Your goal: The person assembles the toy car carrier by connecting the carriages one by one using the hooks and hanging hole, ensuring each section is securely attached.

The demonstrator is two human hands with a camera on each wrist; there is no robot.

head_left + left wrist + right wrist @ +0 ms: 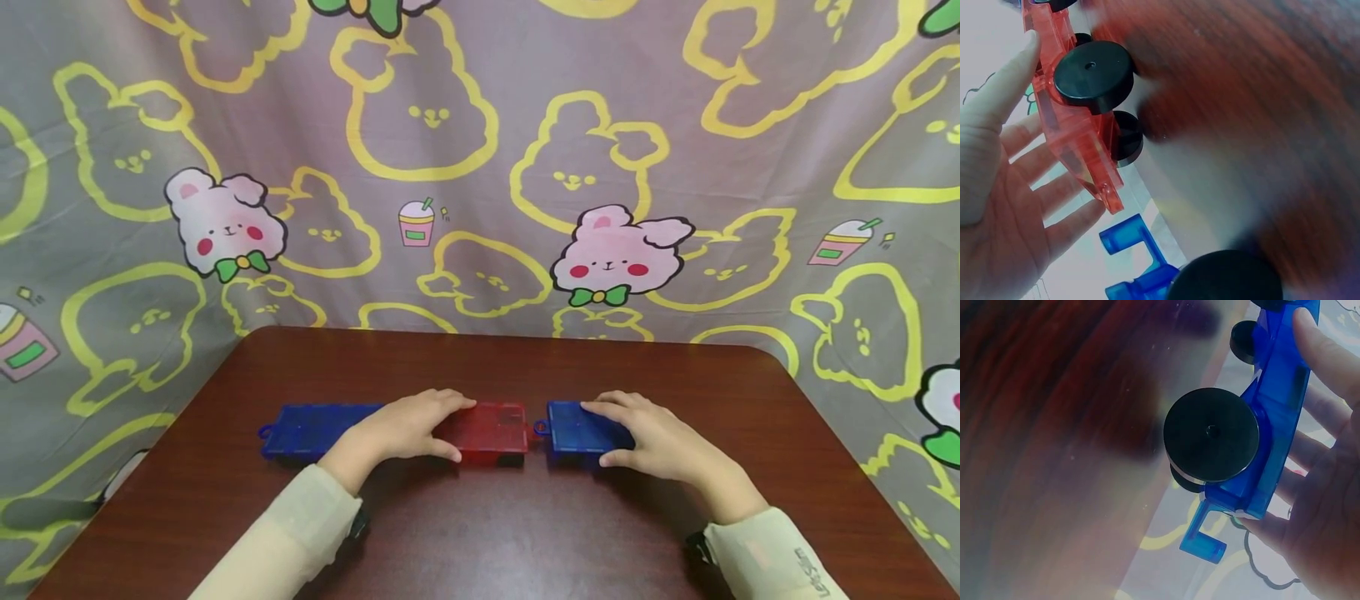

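Note:
My left hand (408, 427) holds a see-through red toy train car (491, 425), thumb along its near side and fingers at the far side. The left wrist view shows this red car (1072, 125) on black wheels (1094, 72). My right hand (652, 433) grips a see-through blue train car (577, 429) the same way, seen with its wheels (1212, 434) in the right wrist view. A blue ring (542, 427) on this car's left end sits right at the red car's end. To the left, partly behind my left hand, stands another blue train car (318, 425).
The cars stand in a row across a dark brown wooden table (480, 533). The left blue car has a ring (265, 432) at its left end and a hook-shaped coupling (1138, 247) toward the red car. A cartoon-printed curtain (480, 183) hangs behind the table.

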